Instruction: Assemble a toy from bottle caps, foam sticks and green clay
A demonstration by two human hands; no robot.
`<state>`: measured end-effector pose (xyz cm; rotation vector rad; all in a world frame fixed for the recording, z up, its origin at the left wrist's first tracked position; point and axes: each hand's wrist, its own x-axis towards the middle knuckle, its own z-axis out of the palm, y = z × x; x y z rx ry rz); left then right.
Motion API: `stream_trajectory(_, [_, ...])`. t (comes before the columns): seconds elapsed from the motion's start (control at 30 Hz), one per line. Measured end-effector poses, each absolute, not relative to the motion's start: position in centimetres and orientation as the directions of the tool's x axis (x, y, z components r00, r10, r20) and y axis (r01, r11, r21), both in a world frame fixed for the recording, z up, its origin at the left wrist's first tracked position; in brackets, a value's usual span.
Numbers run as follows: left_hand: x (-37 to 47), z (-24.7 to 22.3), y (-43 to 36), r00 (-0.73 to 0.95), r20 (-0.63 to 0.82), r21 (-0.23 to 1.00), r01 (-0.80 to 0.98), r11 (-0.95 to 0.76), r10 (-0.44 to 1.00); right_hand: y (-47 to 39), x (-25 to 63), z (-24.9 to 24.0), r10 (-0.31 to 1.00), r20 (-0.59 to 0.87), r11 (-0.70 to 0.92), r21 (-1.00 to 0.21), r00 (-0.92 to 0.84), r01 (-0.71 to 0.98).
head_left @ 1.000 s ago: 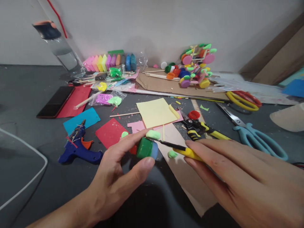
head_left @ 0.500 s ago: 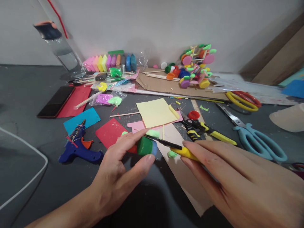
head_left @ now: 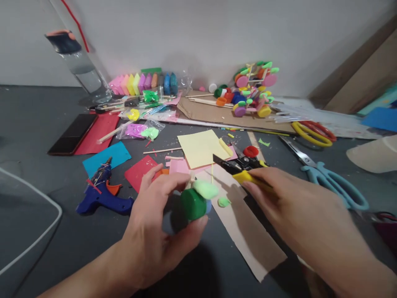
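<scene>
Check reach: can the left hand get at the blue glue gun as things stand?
Probably yes: the blue glue gun lies just beside the left hand, nothing between, though that hand would first need freeing of the green cap.

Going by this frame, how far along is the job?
Seemingly done: the joined assemblies at the back. In hand: a green cap with pale clay in the left hand, a yellow cutter in the right hand, its blade off the clay. Likely left: a loose red cap and green clay blob.
</scene>
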<state>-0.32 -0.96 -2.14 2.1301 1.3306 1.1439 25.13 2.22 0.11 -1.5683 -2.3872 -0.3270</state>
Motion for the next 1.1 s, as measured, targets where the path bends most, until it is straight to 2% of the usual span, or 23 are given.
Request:
stream_trajectory(0.1, [-0.4,-2.1,-1.0,0.267,0.479,0.646,0.538,-0.542,0.836,2.6,24.5,-1.4,0.88,0.259,0.398,0.059,-0.399,0.915])
stream_trajectory(0.3, [-0.6,-2.3,-0.9,0.346,0.509,0.6,0.513,-0.613,0.788,2.3,23.6,-2.0,0.864,0.26,0.425,0.083,-0.431,0.901])
stream_trajectory(0.37, [-0.5,-2.5,-1.0,0.355,0.514,0.608,0.492,-0.623,0.781,1.9,23.6,-1.2,0.843,0.318,0.468,-0.035,-0.434,0.883])
stream_trajectory(0.43, [-0.4,-2.8,-1.2,0.366,0.503,0.625,0.471,-0.622,0.783,1.3,23.3,-0.1,0.822,0.375,0.54,-0.27,-0.429,0.797])
stream_trajectory(0.5, [-0.3,-3.0,-1.3,0.371,0.49,0.652,0.446,-0.614,0.789,0.6,22.9,0.7,0.836,0.318,0.548,-0.497,-0.447,0.673])
stream_trajectory(0.6, [0.0,-3.4,-1.4,0.365,0.475,0.696,0.4,-0.596,0.8,-0.4,22.0,0.8,0.86,0.264,0.491,-0.659,-0.436,0.57])
stream_trajectory(0.7, [0.2,-3.6,-1.5,0.363,0.458,0.72,0.384,-0.578,0.811,-1.1,21.2,0.2,0.895,0.231,0.422,-0.712,-0.381,0.562])
stream_trajectory(0.9, [0.5,-3.4,-1.4,0.342,0.426,0.756,0.374,-0.538,0.837,-1.6,20.2,-0.4,0.908,0.248,0.393,-0.783,-0.338,0.481])
stream_trajectory(1.0, [0.4,-3.2,-1.4,0.355,0.391,0.742,0.424,-0.519,0.849,-1.8,19.9,-0.8,0.919,0.262,0.374,-0.813,-0.295,0.445])
stream_trajectory(1.1, [0.3,-3.1,-1.4,0.336,0.425,0.705,0.459,-0.54,0.841,-1.9,19.8,-1.2,0.918,0.278,0.377,-0.832,-0.282,0.408])
